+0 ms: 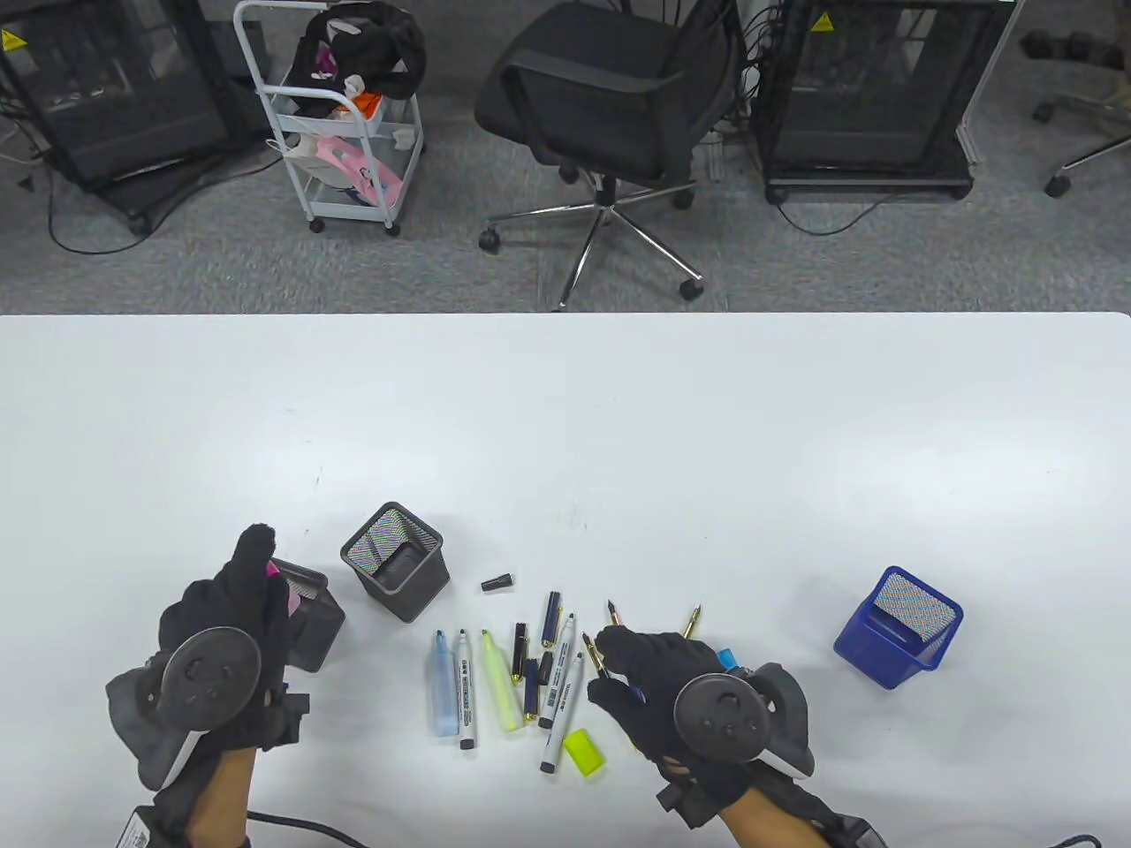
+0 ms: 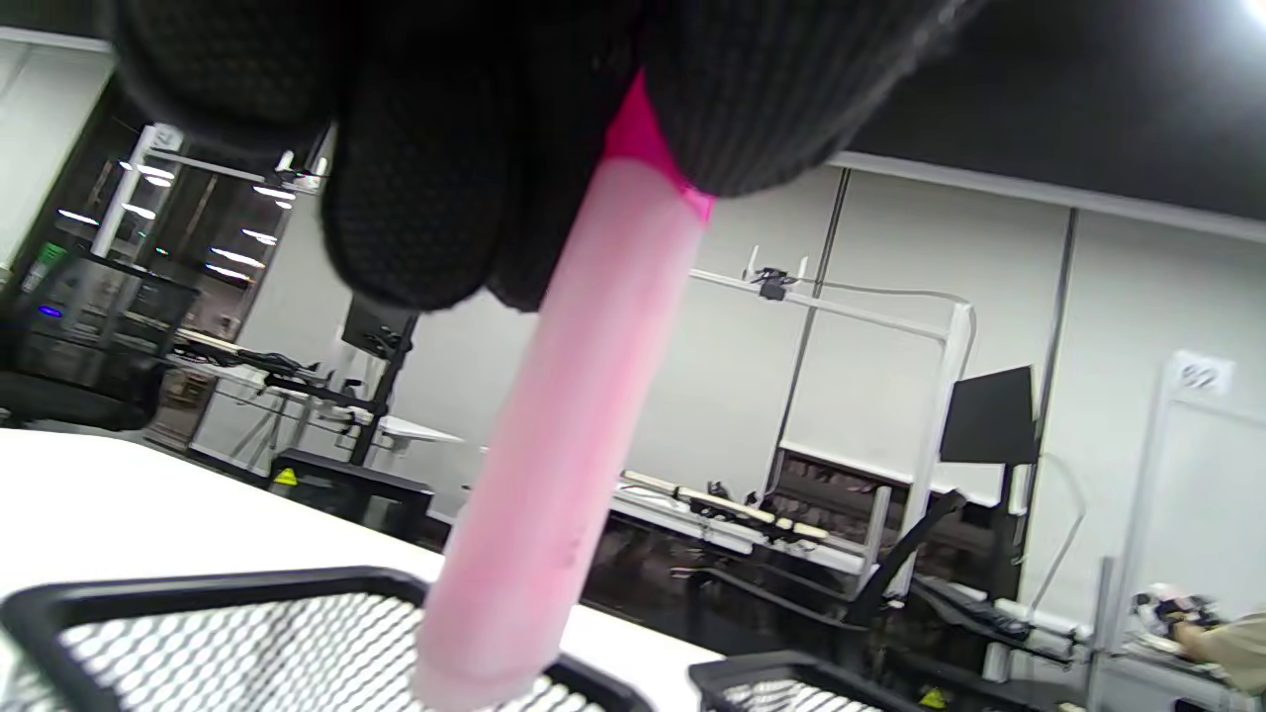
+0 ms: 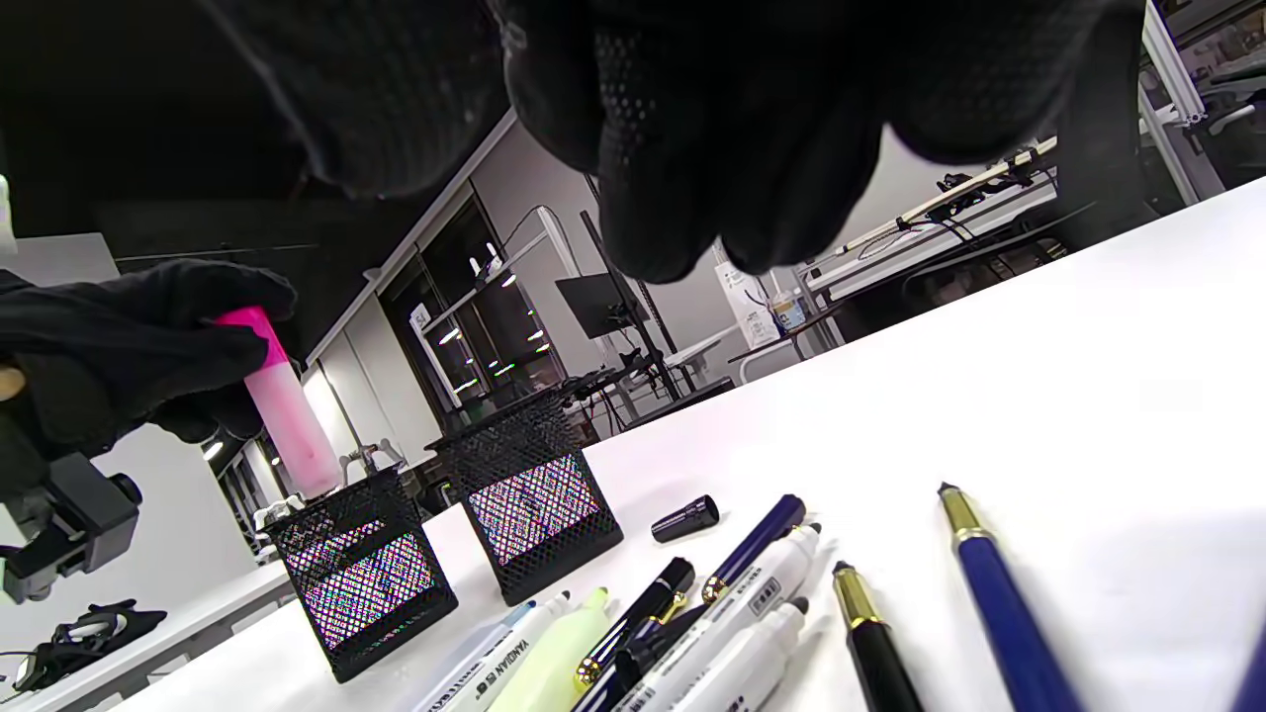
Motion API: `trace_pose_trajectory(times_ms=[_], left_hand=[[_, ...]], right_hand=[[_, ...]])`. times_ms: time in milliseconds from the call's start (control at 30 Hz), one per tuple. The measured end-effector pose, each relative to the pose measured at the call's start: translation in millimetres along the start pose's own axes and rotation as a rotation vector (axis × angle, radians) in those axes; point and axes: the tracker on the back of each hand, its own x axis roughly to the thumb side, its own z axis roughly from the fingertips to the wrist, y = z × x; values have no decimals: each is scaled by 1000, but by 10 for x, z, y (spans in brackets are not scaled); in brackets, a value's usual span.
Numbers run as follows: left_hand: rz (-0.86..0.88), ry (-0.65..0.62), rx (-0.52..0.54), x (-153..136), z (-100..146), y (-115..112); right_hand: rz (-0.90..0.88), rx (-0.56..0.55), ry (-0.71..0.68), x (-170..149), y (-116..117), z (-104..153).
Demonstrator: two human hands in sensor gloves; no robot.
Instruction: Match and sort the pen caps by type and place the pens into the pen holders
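Note:
My left hand grips a pink highlighter upright, its lower end just above the rim of the left black mesh holder. A second black mesh holder stands beside it, and a blue holder is far right. Between them lie markers, a yellow highlighter, a blue highlighter, fountain pens and a black cap. My right hand hovers over the fountain pens with fingers loosely curled, holding nothing that I can see. One blue pen lies under it.
A yellow cap lies near the front edge and a blue cap peeks out beside my right hand. The white table stretches back to its far edge. Beyond that edge stand an office chair and a cart.

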Motion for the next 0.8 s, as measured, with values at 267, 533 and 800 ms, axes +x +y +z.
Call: trace_pose_trajectory(times_ms=[267,533,800], left_hand=[[-92,35,-149,36,-67,-282],[-154,31,-221,68,-94,-491],[-187,42,-274,70,-103,-592]], right_hand=[[13,14,-1,2,-3,5],[29,38,0,9,9,-3],[39,56,4,8,14,-6]])
